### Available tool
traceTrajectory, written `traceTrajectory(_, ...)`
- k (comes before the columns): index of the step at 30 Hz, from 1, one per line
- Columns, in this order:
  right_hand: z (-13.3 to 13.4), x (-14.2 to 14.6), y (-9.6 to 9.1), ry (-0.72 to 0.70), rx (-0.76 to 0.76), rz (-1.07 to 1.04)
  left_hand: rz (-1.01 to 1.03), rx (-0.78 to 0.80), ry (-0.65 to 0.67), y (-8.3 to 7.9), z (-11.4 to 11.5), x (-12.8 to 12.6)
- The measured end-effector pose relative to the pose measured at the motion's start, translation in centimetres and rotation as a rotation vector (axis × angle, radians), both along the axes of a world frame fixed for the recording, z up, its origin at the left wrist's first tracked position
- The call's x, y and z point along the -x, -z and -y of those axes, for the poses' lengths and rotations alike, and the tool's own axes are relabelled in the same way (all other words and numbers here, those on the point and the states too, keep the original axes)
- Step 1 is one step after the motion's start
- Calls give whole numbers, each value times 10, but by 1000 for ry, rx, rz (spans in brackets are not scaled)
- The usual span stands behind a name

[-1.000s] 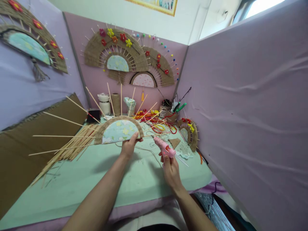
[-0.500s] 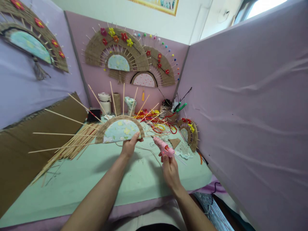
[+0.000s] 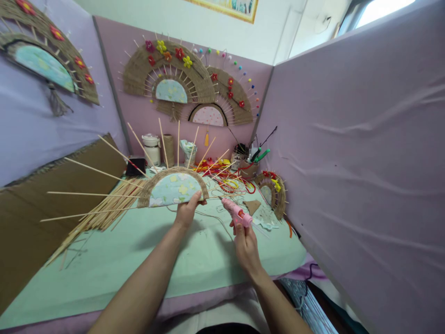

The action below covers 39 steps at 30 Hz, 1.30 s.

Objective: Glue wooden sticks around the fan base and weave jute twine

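My left hand (image 3: 187, 213) grips the lower right corner of a half-round fan (image 3: 174, 189), thumb on its front. The fan has pale blue flowered cloth, a twine-wrapped rim and several thin wooden sticks spreading outward from it. It is held up above the table. In my right hand (image 3: 246, 243) is a pink glue gun (image 3: 237, 212), a clear glue stick poking out of its back end. Its nozzle points up and left, close to the fan's right corner; whether it touches a stick there I cannot tell.
A bundle of wooden sticks (image 3: 100, 204) lies left on the green tablecloth (image 3: 201, 269), by a cardboard sheet (image 3: 45, 208). Red and yellow cords (image 3: 227, 178), a white canister (image 3: 152, 149) and a twine roll (image 3: 168, 150) are at the back. A small fan (image 3: 274, 192) leans on the right partition.
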State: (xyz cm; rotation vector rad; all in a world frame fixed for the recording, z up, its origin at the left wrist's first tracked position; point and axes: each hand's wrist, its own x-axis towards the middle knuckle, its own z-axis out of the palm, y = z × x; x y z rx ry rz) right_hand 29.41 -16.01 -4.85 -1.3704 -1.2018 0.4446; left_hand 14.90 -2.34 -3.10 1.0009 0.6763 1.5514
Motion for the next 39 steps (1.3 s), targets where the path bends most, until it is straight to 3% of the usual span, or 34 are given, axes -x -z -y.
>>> traceTrajectory(15, -1, -2, 5, 13, -1, 14, 5, 24, -12, -2, 1, -1)
traceTrajectory(31, 1, 2, -1, 3, -24, 20, -3, 30, -26, -2, 1, -1)
traceTrajectory(39, -1, 0, 6, 11, 8, 27, 26, 69, -18, -4, 2, -1)
